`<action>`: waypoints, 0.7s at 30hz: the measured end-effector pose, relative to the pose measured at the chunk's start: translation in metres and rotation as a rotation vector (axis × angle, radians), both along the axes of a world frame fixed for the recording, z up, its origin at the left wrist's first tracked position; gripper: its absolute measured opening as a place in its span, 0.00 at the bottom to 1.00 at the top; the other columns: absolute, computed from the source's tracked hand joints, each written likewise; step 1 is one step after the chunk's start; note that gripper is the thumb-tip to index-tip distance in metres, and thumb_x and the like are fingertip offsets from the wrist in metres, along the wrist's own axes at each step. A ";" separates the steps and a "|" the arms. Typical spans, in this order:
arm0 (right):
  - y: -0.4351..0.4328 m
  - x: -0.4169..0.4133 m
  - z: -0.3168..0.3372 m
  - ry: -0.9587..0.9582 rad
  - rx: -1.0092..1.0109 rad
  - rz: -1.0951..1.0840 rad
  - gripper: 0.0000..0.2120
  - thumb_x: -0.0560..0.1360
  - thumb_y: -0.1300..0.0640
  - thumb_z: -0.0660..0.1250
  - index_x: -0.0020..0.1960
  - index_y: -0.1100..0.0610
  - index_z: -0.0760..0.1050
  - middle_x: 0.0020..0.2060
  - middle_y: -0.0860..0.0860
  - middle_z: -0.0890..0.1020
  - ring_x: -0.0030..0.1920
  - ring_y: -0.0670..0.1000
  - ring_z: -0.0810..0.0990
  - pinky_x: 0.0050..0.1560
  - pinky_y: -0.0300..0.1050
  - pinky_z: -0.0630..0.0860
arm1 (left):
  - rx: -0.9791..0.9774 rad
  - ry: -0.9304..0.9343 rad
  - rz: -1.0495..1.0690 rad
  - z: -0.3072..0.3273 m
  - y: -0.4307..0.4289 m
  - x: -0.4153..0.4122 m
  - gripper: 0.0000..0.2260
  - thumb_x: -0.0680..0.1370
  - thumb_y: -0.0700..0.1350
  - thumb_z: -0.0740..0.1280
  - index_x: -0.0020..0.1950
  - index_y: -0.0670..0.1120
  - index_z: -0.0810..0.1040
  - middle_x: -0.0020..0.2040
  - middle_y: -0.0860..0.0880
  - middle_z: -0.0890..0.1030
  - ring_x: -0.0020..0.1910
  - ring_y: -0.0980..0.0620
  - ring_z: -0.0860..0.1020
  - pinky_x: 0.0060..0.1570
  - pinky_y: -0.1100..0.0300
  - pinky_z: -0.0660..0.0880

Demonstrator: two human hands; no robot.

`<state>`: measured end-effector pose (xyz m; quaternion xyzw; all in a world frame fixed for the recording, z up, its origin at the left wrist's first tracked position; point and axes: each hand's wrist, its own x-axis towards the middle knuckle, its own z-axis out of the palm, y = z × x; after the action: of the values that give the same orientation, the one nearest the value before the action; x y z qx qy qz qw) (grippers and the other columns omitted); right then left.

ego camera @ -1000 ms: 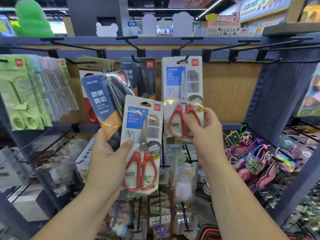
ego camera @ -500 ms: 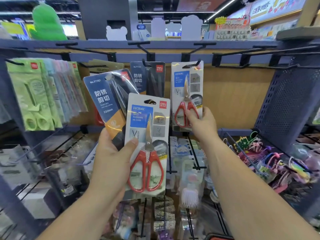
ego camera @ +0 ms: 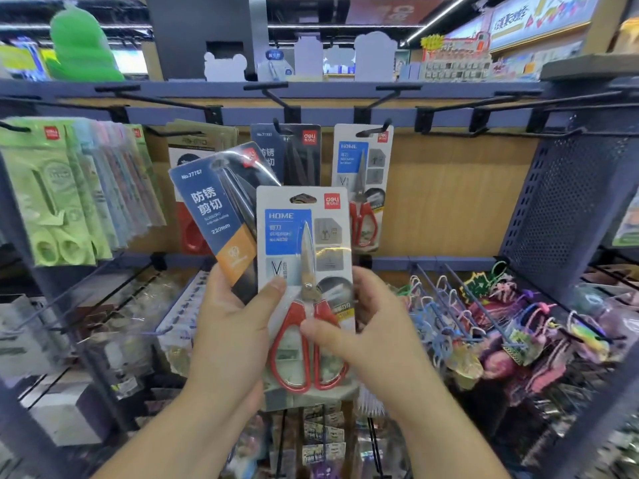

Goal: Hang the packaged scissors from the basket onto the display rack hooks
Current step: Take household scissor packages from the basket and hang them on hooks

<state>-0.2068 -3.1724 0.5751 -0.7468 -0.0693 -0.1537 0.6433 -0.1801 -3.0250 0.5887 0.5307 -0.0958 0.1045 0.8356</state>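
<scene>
My left hand holds two packs fanned together: a white card with red-handled scissors in front and a blue-and-orange scissors pack behind it, tilted left. My right hand grips the right edge of the white pack, thumb across the red handles. An identical red-handled scissors pack hangs on a black hook of the display rack, above and right of my hands. A dark blue scissors pack hangs on the hook to its left. The basket is out of view.
Green and pastel scissors packs crowd the hooks at the left. Bare black hooks stick out at the upper right. A perforated blue side panel stands right, with colourful keychains on lower pegs. Small goods fill the shelves below.
My right hand let go of the red-handled pack, which now hangs on the hook, and came down and left to take the white pack in my left hand.
</scene>
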 end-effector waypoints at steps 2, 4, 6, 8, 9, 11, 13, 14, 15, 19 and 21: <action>0.006 -0.005 -0.014 -0.005 0.029 -0.091 0.24 0.69 0.58 0.83 0.58 0.40 0.79 0.53 0.42 0.87 0.54 0.46 0.86 0.59 0.54 0.82 | -0.008 -0.003 -0.014 -0.001 -0.005 -0.001 0.18 0.82 0.32 0.65 0.69 0.46 0.75 0.58 0.45 0.88 0.56 0.44 0.87 0.51 0.49 0.85; 0.005 -0.009 -0.024 0.019 0.106 -0.128 0.22 0.70 0.60 0.82 0.58 0.43 0.80 0.51 0.43 0.87 0.52 0.46 0.87 0.59 0.57 0.83 | 0.008 -0.010 -0.010 -0.005 -0.007 -0.001 0.17 0.81 0.32 0.67 0.69 0.45 0.76 0.58 0.45 0.88 0.57 0.44 0.87 0.51 0.50 0.85; 0.002 -0.012 -0.031 0.035 0.137 -0.128 0.20 0.71 0.61 0.81 0.57 0.45 0.79 0.51 0.43 0.87 0.52 0.46 0.87 0.60 0.58 0.83 | 0.024 -0.016 0.006 -0.010 -0.008 0.001 0.16 0.81 0.35 0.68 0.68 0.44 0.77 0.58 0.45 0.87 0.58 0.44 0.86 0.54 0.49 0.85; -0.002 -0.015 -0.034 0.037 0.132 -0.148 0.20 0.72 0.59 0.81 0.56 0.41 0.79 0.53 0.44 0.87 0.54 0.48 0.87 0.61 0.60 0.81 | 0.028 -0.005 0.023 -0.014 -0.008 0.002 0.14 0.82 0.37 0.67 0.67 0.45 0.77 0.59 0.46 0.87 0.58 0.46 0.86 0.54 0.52 0.84; -0.006 -0.016 -0.036 0.040 0.136 -0.169 0.20 0.72 0.58 0.80 0.55 0.39 0.79 0.53 0.44 0.87 0.55 0.48 0.87 0.62 0.60 0.81 | 0.035 0.003 0.035 -0.015 -0.007 0.003 0.13 0.82 0.38 0.67 0.66 0.46 0.78 0.58 0.47 0.87 0.58 0.46 0.86 0.54 0.52 0.84; -0.014 -0.016 -0.039 0.054 0.143 -0.195 0.19 0.74 0.57 0.79 0.55 0.36 0.77 0.53 0.44 0.87 0.55 0.47 0.86 0.63 0.59 0.80 | 0.067 0.015 0.068 -0.017 -0.003 0.007 0.13 0.82 0.37 0.68 0.65 0.48 0.78 0.58 0.50 0.88 0.58 0.48 0.86 0.55 0.52 0.81; -0.023 -0.017 -0.039 0.054 0.154 -0.226 0.21 0.75 0.53 0.78 0.57 0.30 0.74 0.56 0.41 0.86 0.58 0.44 0.85 0.63 0.54 0.80 | 0.108 0.021 0.103 -0.018 0.000 0.010 0.14 0.82 0.36 0.68 0.66 0.49 0.79 0.57 0.52 0.88 0.58 0.51 0.86 0.60 0.51 0.79; -0.028 -0.017 -0.040 0.036 0.159 -0.233 0.21 0.76 0.51 0.77 0.58 0.29 0.74 0.57 0.41 0.86 0.58 0.45 0.85 0.61 0.52 0.81 | 0.125 0.024 0.122 -0.019 0.002 0.011 0.15 0.82 0.36 0.69 0.65 0.50 0.79 0.57 0.53 0.88 0.57 0.52 0.86 0.61 0.50 0.79; -0.032 -0.017 -0.038 0.013 0.170 -0.227 0.19 0.77 0.52 0.76 0.59 0.32 0.75 0.57 0.43 0.86 0.58 0.46 0.85 0.58 0.49 0.82 | 0.140 0.025 0.139 -0.019 0.003 0.012 0.14 0.82 0.36 0.69 0.64 0.51 0.79 0.56 0.54 0.88 0.56 0.53 0.86 0.61 0.51 0.78; -0.043 -0.017 -0.016 -0.152 0.184 -0.185 0.14 0.77 0.56 0.73 0.59 0.43 0.77 0.53 0.42 0.87 0.54 0.46 0.86 0.51 0.43 0.82 | 0.171 0.028 0.159 -0.017 0.008 0.011 0.13 0.82 0.36 0.69 0.60 0.53 0.79 0.52 0.56 0.88 0.53 0.56 0.86 0.57 0.55 0.78; -0.048 -0.014 -0.003 -0.234 0.189 -0.139 0.15 0.74 0.53 0.73 0.60 0.44 0.78 0.55 0.47 0.87 0.56 0.51 0.86 0.54 0.47 0.84 | 0.181 0.017 0.151 -0.015 0.009 0.010 0.13 0.82 0.36 0.69 0.62 0.52 0.79 0.53 0.55 0.88 0.54 0.56 0.86 0.57 0.55 0.78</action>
<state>-0.2209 -3.2203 0.5724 -0.6630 -0.0774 -0.2895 0.6860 -0.1697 -3.0160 0.5734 0.6106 -0.0576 0.1537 0.7747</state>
